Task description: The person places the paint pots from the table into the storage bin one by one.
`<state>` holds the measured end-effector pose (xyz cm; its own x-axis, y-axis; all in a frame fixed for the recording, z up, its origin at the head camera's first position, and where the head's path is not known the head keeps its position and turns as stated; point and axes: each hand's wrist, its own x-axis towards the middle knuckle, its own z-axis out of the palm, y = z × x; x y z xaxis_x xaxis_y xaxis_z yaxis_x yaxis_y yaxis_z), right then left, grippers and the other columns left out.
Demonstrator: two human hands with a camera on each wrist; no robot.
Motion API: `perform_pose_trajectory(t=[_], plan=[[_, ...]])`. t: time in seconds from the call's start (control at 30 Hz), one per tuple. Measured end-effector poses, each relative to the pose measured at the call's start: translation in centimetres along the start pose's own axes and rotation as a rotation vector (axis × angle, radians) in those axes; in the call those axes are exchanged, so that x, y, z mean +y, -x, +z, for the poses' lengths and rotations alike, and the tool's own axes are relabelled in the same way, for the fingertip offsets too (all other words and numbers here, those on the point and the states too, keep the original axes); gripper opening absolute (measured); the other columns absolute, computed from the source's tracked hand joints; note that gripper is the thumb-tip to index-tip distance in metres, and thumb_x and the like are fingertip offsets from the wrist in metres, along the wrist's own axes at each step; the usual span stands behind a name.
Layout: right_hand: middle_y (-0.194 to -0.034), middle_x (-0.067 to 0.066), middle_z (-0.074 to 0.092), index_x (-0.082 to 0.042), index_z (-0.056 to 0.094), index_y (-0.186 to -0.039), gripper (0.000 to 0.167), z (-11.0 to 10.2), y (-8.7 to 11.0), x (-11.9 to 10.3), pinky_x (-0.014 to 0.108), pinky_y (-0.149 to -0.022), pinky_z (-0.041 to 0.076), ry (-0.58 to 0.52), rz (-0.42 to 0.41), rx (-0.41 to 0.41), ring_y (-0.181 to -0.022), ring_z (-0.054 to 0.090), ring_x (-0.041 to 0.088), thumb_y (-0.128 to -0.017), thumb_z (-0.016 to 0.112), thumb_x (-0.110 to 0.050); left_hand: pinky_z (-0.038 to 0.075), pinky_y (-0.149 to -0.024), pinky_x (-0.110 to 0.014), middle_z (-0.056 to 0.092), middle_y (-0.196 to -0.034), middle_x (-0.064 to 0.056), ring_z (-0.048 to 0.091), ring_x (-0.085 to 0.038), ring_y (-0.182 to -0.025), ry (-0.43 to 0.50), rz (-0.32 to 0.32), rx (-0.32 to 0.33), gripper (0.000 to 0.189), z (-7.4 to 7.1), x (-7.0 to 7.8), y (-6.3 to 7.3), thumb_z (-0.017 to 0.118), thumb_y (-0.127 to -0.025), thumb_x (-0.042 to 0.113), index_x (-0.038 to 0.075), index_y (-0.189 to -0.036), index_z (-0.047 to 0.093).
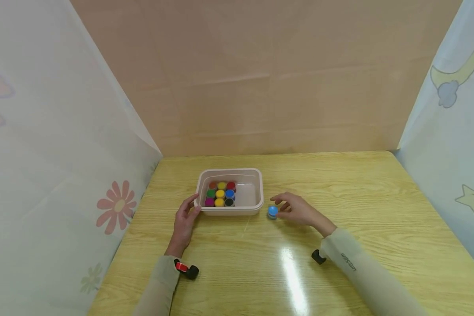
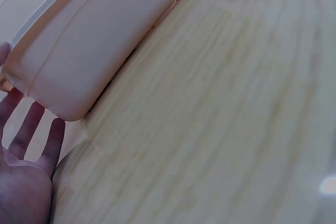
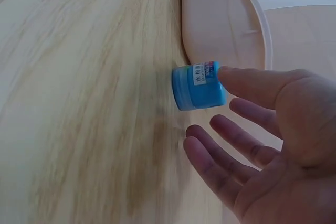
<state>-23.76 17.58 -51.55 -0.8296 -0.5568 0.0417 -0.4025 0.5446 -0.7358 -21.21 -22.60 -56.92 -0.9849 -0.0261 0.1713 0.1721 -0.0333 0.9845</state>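
Observation:
A pale pink plastic bin [image 1: 231,211] stands on the table, with several small paint jars [image 1: 220,193] in rows in its left part. Their lids are red, orange, yellow, green, blue, purple and black. My left hand [image 1: 184,224] rests against the bin's left front corner, its fingers loosely extended along the end wall in the left wrist view. To the right of the bin, a light blue paint jar [image 3: 198,86] with a white label stands on the table. My right hand [image 1: 296,210] is at this jar, thumb by the lid and the other fingers spread apart from it.
The wood-grain table [image 1: 237,254] carries a bright glare streak toward the front. A plain tan backdrop [image 1: 268,79] rises behind it. Patterned white sheets hang on the left [image 1: 63,153] and right [image 1: 450,145].

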Motion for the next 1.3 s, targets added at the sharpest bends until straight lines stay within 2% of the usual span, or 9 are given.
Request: perform_pose_trajectory(t=[0.1, 0.33, 0.73, 0.93, 1.13, 1.3], plan=[[-0.121, 0.021, 0.066, 0.004, 0.061, -0.135, 0.046, 0.4, -0.3, 0.0, 0.046, -0.087, 0.06, 0.014, -0.012, -0.015, -0.102, 0.069, 0.035, -0.094, 0.075, -0.012, 0.049, -0.101, -0.015, 0.046, -0.156, -0.012, 0.047, -0.018, -0.135, -0.004, -0.002, 0.0, 0.047, 0.0, 0.1, 0.0, 0.062, -0.105, 0.017, 0.009, -0.15, 0.051], [-0.114, 0.01, 0.07, -0.001, 0.068, -0.127, 0.037, 0.9, -0.8, -0.2, 0.038, -0.084, 0.058, 0.05, 0.019, -0.034, -0.096, 0.066, 0.022, -0.093, 0.076, -0.012, 0.048, -0.102, -0.015, 0.045, -0.157, -0.008, 0.045, -0.02, -0.137, -0.01, -0.016, -0.002, 0.047, 0.0, 0.2, 0.1, 0.062, -0.105, 0.018, 0.01, -0.15, 0.052], [-0.107, 0.006, 0.071, -0.004, 0.071, -0.119, 0.028, 1.1, -1.2, -0.2, 0.035, -0.081, 0.055, 0.067, 0.007, -0.026, -0.091, 0.064, 0.018, -0.093, 0.077, -0.013, 0.048, -0.102, -0.014, 0.046, -0.156, -0.011, 0.046, -0.021, -0.136, -0.02, -0.007, -0.003, 0.046, 0.1, 0.1, 0.2, 0.062, -0.105, 0.018, 0.011, -0.15, 0.052], [-0.11, 0.006, 0.071, -0.004, 0.071, -0.122, 0.034, 0.5, -1.0, -0.6, 0.033, -0.08, 0.057, 0.054, 0.011, -0.023, -0.094, 0.066, 0.018, -0.094, 0.078, -0.02, 0.048, -0.102, -0.014, 0.047, -0.155, -0.013, 0.046, -0.021, -0.136, -0.021, -0.013, -0.005, 0.047, 0.0, 0.1, 0.1, 0.062, -0.105, 0.019, 0.011, -0.15, 0.051], [-0.114, 0.006, 0.07, -0.003, 0.069, -0.126, 0.037, -0.9, -0.8, -1.9, 0.03, -0.08, 0.058, 0.016, -0.017, 0.023, -0.096, 0.066, 0.02, -0.094, 0.078, -0.02, 0.048, -0.102, -0.014, 0.046, -0.156, -0.012, 0.046, -0.021, -0.135, -0.022, -0.007, -0.003, 0.047, 0.0, 0.0, 0.0, 0.062, -0.105, 0.019, 0.01, -0.15, 0.051], [-0.119, 0.01, 0.069, -0.003, 0.067, -0.129, 0.039, -2.2, -0.5, -3.4, 0.035, -0.084, 0.06, 0.0, -0.024, 0.076, -0.099, 0.067, 0.023, -0.094, 0.077, -0.018, 0.048, -0.101, -0.014, 0.046, -0.156, -0.012, 0.047, -0.021, -0.134, -0.013, -0.004, -0.003, 0.047, 0.0, -0.1, -0.1, 0.062, -0.105, 0.018, 0.01, -0.15, 0.051]])
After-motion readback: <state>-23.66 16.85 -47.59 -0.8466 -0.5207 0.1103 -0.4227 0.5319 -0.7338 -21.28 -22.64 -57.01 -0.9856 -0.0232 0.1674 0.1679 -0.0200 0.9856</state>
